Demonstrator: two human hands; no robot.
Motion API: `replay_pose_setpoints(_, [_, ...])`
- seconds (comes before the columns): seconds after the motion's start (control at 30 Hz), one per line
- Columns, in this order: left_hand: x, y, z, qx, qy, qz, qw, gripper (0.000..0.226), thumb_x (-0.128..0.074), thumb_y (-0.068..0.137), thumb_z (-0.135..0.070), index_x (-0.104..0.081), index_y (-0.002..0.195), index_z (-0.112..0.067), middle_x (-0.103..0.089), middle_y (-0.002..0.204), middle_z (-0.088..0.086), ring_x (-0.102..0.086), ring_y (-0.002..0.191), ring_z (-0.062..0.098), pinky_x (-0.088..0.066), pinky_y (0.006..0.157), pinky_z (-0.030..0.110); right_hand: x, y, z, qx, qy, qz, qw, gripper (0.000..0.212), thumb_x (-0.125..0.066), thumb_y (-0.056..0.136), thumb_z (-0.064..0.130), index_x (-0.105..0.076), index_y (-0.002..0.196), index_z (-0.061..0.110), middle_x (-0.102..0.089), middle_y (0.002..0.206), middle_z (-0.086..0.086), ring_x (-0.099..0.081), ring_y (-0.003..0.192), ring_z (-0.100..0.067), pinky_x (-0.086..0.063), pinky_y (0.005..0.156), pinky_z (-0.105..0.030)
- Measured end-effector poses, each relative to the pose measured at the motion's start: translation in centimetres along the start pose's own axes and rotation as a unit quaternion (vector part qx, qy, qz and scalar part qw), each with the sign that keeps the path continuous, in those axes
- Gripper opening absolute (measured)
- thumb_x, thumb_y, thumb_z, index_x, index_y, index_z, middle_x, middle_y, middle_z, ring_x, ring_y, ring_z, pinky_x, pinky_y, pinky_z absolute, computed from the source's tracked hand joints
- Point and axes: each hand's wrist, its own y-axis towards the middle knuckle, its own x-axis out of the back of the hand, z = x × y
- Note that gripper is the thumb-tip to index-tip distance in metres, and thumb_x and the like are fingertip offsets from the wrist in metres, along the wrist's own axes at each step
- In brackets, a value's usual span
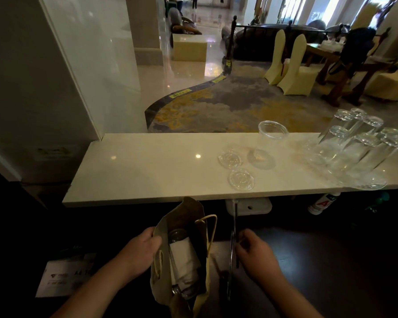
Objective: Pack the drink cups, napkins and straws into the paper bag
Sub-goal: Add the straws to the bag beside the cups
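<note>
The left hand (145, 246) pinched the paper bag (182, 255) rim, cups and napkins (184, 253) inside. The right hand (253, 253) gripped thin straws (233, 237) beside it, below the counter (147, 171) holding lids (241, 179) and glasses (356, 148).

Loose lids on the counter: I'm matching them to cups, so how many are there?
2: one lid left of the lone upright cup, one lid nearer the front edge. The glass stack might hide more.

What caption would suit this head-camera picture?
Left hand holds open a paper bag with cup and napkins inside; right hand grips straws below the counter.
</note>
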Motion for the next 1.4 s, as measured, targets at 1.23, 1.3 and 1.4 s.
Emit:
replay_pose_setpoints(1.23, [1.2,0.5,1.1,0.015,-0.027,0.010,0.999,0.033,-0.046,0.102,-0.031,-0.056,0.133,-0.035,-0.068,0.112,-0.003,-0.065,0.100,0.016,-0.051,0.078,0.030,-5.7,0.6,17.3,0.015,-0.100,0.222,0.970,0.023,-0.061,0.095,0.025,-0.067,0.116,0.018,-0.070,0.110,-0.005,-0.067,0.104,-0.024,-0.056,0.093,-0.039])
replay_pose_setpoints(1.3, [1.2,0.6,1.2,0.014,-0.013,0.007,1.000,0.035,-0.047,0.100,-0.030,-0.056,0.134,-0.032,-0.067,0.114,-0.003,-0.063,0.103,0.016,-0.051,0.085,0.033,-6.3,1.1,16.8,-0.005,-0.135,0.264,0.955,0.027,-0.062,0.097,0.024,-0.068,0.121,0.013,-0.068,0.119,-0.010,-0.064,0.114,-0.029,-0.052,0.100,-0.041])
replay_pose_setpoints(1.4, [1.3,0.6,1.3,0.019,-0.010,0.004,1.000,0.026,-0.048,0.101,-0.027,-0.058,0.124,-0.033,-0.068,0.111,-0.002,-0.064,0.102,0.017,-0.052,0.094,0.036,-7.0,1.3,16.3,-0.037,-0.158,0.283,0.945,0.030,-0.059,0.100,0.026,-0.065,0.125,0.011,-0.065,0.126,-0.013,-0.061,0.119,-0.030,-0.050,0.101,-0.039])
